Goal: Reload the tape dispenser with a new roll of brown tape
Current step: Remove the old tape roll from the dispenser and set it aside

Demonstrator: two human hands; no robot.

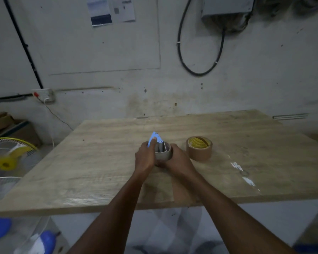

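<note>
The tape dispenser [157, 139] has a blue metal plate that points up and away from me, above the middle of the wooden table [103, 162]. My left hand [145, 158] grips it from the left, thumb on the blue plate. A bare grey-brown cardboard core [163, 154] sits on the dispenser. My right hand [178, 158] wraps around this core from the right. The new roll of brown tape [199, 148], with a yellow label inside its hole, lies flat on the table just right of my right hand, apart from it.
White paint marks [237, 166] dot the table to the right. Fans [9, 158] stand on the floor at the left beside cardboard boxes [13, 127]. A wall socket with a wire [43, 95] and a hanging black cable [200, 70] are on the wall behind.
</note>
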